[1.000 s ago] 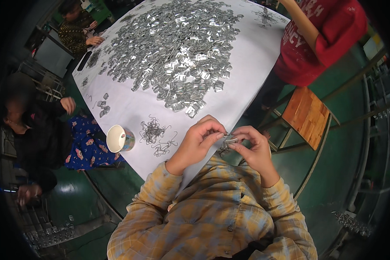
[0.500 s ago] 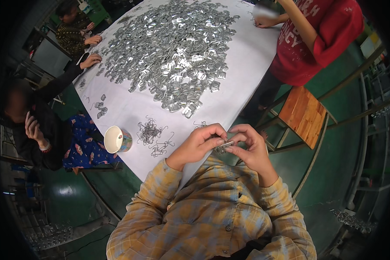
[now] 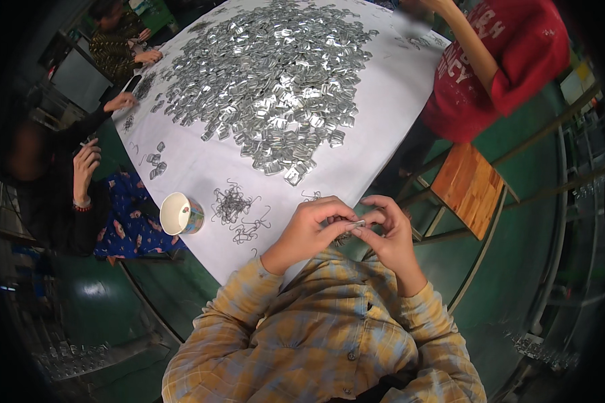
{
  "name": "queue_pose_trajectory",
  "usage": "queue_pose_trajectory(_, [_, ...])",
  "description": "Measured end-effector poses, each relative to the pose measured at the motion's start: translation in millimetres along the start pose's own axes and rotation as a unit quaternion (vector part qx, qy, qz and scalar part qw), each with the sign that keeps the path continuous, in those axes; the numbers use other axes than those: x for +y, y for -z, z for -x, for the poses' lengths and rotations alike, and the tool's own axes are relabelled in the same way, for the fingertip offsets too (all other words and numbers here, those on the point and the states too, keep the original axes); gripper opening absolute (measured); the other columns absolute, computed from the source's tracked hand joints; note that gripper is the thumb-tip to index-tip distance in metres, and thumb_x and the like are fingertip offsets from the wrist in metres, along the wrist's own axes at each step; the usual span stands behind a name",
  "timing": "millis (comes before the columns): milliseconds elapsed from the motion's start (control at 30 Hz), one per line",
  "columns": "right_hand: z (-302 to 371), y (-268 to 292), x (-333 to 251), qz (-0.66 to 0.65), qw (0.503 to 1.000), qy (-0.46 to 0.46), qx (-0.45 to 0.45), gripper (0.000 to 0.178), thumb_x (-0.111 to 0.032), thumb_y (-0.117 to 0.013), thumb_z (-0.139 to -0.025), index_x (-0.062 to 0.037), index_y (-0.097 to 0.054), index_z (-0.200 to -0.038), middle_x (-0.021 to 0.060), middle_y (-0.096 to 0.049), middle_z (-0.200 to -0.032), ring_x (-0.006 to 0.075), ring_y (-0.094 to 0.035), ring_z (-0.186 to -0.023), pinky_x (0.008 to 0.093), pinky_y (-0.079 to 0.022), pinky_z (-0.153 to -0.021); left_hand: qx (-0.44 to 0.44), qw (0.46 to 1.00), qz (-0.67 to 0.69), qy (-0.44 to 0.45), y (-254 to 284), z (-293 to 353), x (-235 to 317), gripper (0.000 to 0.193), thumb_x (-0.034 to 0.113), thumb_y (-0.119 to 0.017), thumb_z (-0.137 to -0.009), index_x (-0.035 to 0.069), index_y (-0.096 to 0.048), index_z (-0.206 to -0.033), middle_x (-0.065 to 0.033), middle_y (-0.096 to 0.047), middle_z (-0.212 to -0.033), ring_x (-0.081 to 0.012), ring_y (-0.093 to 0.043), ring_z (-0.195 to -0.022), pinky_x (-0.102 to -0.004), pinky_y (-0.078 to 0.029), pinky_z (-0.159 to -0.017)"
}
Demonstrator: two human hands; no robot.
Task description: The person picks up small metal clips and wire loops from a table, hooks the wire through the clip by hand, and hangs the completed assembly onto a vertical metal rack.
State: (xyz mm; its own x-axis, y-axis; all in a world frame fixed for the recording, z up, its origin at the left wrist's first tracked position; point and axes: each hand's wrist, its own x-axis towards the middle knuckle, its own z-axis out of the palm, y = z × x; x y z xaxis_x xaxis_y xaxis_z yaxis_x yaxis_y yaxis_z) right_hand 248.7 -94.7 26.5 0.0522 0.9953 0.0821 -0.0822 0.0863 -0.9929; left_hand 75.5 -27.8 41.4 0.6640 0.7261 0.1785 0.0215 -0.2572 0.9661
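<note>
Took the paper cup (image 3: 195, 217) as my ref. The small metal piece (image 3: 359, 224) was well to the cup's R, held up btwn both hands. L hand (image 3: 309, 232) had thumb + forefinger nearly closed on the cup-side end; R hand (image 3: 392, 240) had thumb + fingertips nearly closed at the end away from the cup. Long axis ran approx. hand to hand, R end slightly higher in my view; neither hand was nearer, as both touched it. Couldn't tell whether either also had a wire. Loose wire hooks (image 3: 232, 205) lay just R of the cup; the big metal heap (image 3: 269, 84) sat beyond it, up-R.
</note>
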Motion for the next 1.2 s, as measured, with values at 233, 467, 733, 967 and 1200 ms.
queue_pose_trajectory(233, [-4, 7, 10, 0.019, 0.999, -0.013, -0.023, 0.040, 0.001, -0.070, -0.075, -0.0004, -0.054, -0.112, 0.0033, -0.065, -0.081, 0.0064, -0.057, -0.079, 0.0215, -0.043, -0.074, 0.129, 0.984, 0.109, 0.065, -23, 11, -18, 0.005, -0.001, -0.064, -0.082, -0.002, -0.064, -0.087, -0.0067, -0.065, -0.085, -0.0094, -0.059, -0.077, -0.0222, -0.046, -0.067])
queue_pose_trajectory(467, [-64, 32, 40, 0.091, 0.996, 0.007, -0.021, 0.029, -0.014, -0.064, -0.083, 0.0023, -0.060, -0.107, 0.0066, -0.066, -0.088, 0.0107, -0.061, -0.081, 0.0257, -0.047, -0.073, 0.190, 0.980, 0.047, 0.041, -30, 16, -20, 0.005, -0.002, -0.063, -0.082, -0.003, -0.064, -0.087, -0.0063, -0.066, -0.083, -0.0083, -0.058, -0.075, -0.0216, -0.045, -0.067])
queue_pose_trajectory(733, [-174, 9, 86, 0.426, 0.901, 0.028, 0.075, 0.036, -0.021, -0.067, -0.079, -0.0009, -0.062, -0.109, 0.0173, -0.057, -0.101, 0.0333, -0.059, -0.089, 0.0399, -0.047, -0.080, 0.164, 0.986, 0.035, -0.007, -31, 19, -12, 0.004, -0.005, -0.063, -0.079, -0.005, -0.063, -0.083, -0.0093, -0.065, -0.079, -0.0125, -0.058, -0.070, -0.0239, -0.045, -0.063])
queue_pose_trajectory(967, [-186, 14, 88, 0.416, 0.907, -0.022, 0.059, 0.024, -0.010, -0.071, -0.074, 0.0023, -0.062, -0.092, 0.0125, -0.063, -0.084, 0.0272, -0.062, -0.076, 0.0349, -0.049, -0.069, 0.176, 0.984, 0.038, -0.014, -30, 23, -20, 0.004, -0.006, -0.063, -0.078, -0.006, -0.062, -0.082, -0.0104, -0.066, -0.080, -0.0132, -0.061, -0.072, -0.0254, -0.048, -0.065])
queue_pose_trajectory(1200, [-101, 12, 28, -0.085, 0.986, -0.140, 0.020, 0.012, -0.008, -0.067, -0.081, 0.0011, -0.063, -0.088, 0.0015, -0.062, -0.074, 0.0076, -0.054, -0.068, 0.0235, -0.043, -0.063, 0.202, 0.978, 0.052, 0.029, -29, 14, -20, 0.005, -0.003, -0.066, -0.078, -0.002, -0.064, -0.082, -0.0064, -0.066, -0.078, -0.0083, -0.056, -0.069, -0.0219, -0.044, -0.063])
